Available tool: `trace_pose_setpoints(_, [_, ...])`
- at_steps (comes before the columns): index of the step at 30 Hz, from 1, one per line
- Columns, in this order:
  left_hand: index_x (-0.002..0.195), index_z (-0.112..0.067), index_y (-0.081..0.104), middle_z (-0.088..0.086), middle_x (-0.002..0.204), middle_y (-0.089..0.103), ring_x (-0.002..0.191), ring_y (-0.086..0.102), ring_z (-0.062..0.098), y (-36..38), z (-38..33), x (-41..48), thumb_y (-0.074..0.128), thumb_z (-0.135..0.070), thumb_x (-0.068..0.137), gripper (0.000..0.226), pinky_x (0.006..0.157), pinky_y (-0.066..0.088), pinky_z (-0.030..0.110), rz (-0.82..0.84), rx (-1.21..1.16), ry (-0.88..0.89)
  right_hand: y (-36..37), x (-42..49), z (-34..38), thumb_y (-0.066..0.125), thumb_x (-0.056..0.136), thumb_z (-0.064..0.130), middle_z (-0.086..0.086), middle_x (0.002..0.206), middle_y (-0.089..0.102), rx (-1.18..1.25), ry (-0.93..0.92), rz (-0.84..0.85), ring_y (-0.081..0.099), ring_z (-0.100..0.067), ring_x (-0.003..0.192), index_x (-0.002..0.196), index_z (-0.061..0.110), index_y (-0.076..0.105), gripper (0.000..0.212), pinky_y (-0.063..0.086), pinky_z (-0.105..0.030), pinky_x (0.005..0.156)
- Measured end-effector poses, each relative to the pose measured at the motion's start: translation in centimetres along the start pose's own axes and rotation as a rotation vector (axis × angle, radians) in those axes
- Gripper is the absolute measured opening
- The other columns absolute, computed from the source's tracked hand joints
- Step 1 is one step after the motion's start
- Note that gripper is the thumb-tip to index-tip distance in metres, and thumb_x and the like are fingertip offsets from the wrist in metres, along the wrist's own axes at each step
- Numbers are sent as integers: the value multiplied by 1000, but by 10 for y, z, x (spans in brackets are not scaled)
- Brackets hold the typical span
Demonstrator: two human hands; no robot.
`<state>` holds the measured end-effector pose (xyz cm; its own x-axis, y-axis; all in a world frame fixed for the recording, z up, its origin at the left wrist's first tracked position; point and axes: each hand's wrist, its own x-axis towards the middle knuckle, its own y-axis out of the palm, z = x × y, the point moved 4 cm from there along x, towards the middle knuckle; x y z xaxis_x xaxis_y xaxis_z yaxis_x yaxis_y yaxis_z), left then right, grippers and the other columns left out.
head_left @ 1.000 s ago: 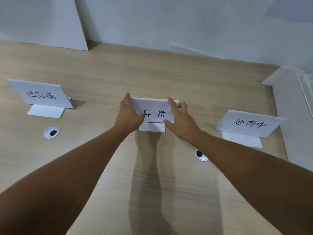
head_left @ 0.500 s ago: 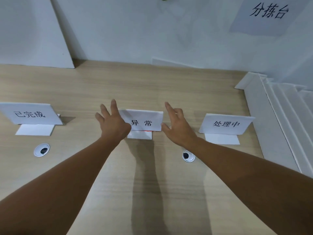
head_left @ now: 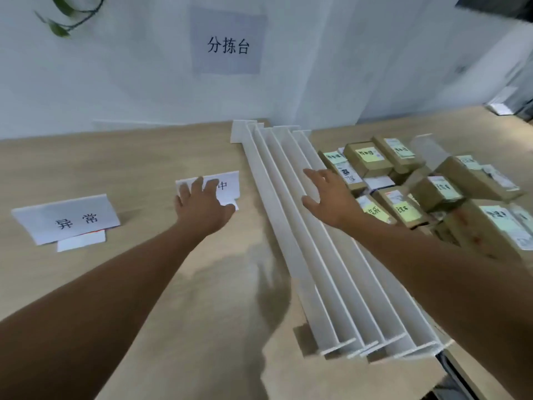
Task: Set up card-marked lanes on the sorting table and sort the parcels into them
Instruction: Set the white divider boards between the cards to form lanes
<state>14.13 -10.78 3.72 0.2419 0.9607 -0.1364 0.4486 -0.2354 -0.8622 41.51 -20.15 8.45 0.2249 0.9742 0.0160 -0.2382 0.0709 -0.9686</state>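
Two white lane cards stand on the wooden sorting table [head_left: 144,157]: the 异常 card [head_left: 66,219] at the left and the 处理中 card [head_left: 227,184] in the middle. My left hand [head_left: 202,206] hovers open with spread fingers in front of the 处理中 card and hides most of its text. My right hand [head_left: 328,197] is open above a bundle of long white divider strips [head_left: 302,235] that lie side by side. Several brown cardboard parcels [head_left: 432,192] with green and yellow labels are piled to the right of the strips.
A paper sign reading 分拣台 [head_left: 227,44] hangs on the white wall behind the table. A green plant sprig [head_left: 66,15] hangs at the top left. The strips' near ends [head_left: 383,346] reach the table's front right edge.
My view has swung to the right, bringing the strips and parcels into sight. Both hands left the 异常 card and moved right; the 已完成 card is out of view.
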Motion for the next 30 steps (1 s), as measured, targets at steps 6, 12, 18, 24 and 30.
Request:
trace_pose_setpoints(6, [156, -26, 31, 5, 165, 24, 151, 11, 38, 86, -131, -29, 62, -46, 89, 76, 121, 17, 52, 55, -12, 89, -19, -45, -122, 64, 97, 39, -13, 149, 40, 71, 10, -26, 30, -29, 143, 158, 20, 35, 70, 32, -41, 116])
trace_pose_setpoints(12, [155, -24, 32, 8, 165, 25, 152, 15, 36, 152, -163, -48, 61, -45, 87, 77, 123, 14, 50, 26, -44, -74, 17, -44, -163, 61, 96, 46, -10, 152, 37, 139, -129, 92, 35, -30, 142, 158, 23, 33, 71, 36, -43, 115])
trace_pose_setpoints(18, [157, -8, 18, 19, 155, 32, 137, 40, 43, 198, -154, -85, 65, -41, 91, 87, 107, 39, 51, 29, -196, -333, 85, -64, -121, 52, 98, 51, -14, 121, 62, 141, -75, 292, 62, -36, 110, 135, 11, 43, 55, 49, -39, 81])
trace_pose_setpoints(24, [109, -8, 49, 17, 113, 63, 91, 57, 33, 248, -136, -96, 49, -21, 95, 18, 79, 47, 39, 150, -118, -403, 144, -89, -104, 53, 99, 13, -14, 110, 66, 174, 130, 474, 66, -31, 98, 121, 7, 50, 23, 57, -42, 76])
trace_pose_setpoints(30, [102, -14, 47, 8, 92, 58, 82, 55, 30, 207, -139, -103, 46, -24, 98, 11, 70, 39, 34, -20, -113, -358, 119, -84, -106, 45, 101, 9, -12, 107, 66, 210, 157, 405, 65, -27, 91, 119, 5, 51, 19, 55, -36, 72])
